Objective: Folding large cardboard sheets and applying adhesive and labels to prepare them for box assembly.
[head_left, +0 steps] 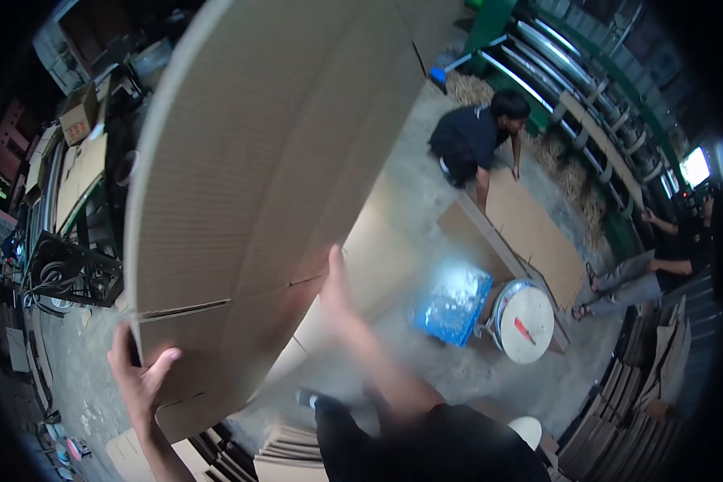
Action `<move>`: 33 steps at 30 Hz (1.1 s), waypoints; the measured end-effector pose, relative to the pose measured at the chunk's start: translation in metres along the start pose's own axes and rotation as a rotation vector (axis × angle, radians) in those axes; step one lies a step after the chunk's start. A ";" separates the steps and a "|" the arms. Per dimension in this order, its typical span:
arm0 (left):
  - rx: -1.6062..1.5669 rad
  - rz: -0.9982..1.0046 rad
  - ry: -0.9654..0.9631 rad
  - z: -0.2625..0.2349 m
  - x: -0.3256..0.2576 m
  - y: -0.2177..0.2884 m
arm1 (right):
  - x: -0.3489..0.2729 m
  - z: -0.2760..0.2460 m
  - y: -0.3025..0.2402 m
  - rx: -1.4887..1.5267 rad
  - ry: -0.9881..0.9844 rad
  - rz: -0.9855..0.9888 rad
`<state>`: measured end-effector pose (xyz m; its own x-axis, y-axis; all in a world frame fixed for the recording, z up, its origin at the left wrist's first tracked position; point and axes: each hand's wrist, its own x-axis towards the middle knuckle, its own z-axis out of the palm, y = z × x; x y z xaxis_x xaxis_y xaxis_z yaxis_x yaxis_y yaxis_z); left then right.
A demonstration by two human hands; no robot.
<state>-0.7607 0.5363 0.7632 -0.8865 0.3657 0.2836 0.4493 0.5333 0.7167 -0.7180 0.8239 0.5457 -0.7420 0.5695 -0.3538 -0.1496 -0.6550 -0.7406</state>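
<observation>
A large brown cardboard sheet (257, 161) with creases and cut slots stands tilted up in front of me and fills much of the upper left. My left hand (143, 376) grips its lower left edge, the thumb on the near face and the fingers round the edge. At the right edge of the sheet my right hand (337, 293) is closed on the board, its thumb pointing up; its other fingers are mostly hidden and the forearm is blurred. Below the sheet lie stacked cardboard pieces (289, 454).
A co-worker (474, 140) crouches over flat cardboard (530, 225) on the floor. A blue plastic-covered item (455, 301) and a round white-topped drum (524, 329) stand right of me. Another person (675, 253) sits by a green roller machine (554, 52). Cardboard stacks (631, 402) line the lower right.
</observation>
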 end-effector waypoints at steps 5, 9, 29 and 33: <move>-0.160 0.010 0.402 -0.061 -0.044 -0.090 | -0.002 0.132 -0.136 -0.297 -0.488 -0.489; -0.293 -0.273 0.742 -0.070 -0.105 -0.185 | -0.020 0.258 -0.173 -0.567 -0.776 -0.743; -0.886 -0.805 0.297 0.242 -0.292 -0.331 | -0.077 0.239 0.132 -1.666 -1.566 -1.017; -0.746 -0.756 0.394 0.178 -0.334 -0.330 | -0.019 0.141 0.227 -1.785 -1.662 -0.882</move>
<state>-0.5936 0.3737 0.3184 -0.9349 -0.1935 -0.2975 -0.2781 -0.1210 0.9529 -0.8305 0.5943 0.4644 -0.6159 -0.7866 -0.0442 -0.7536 0.6046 -0.2581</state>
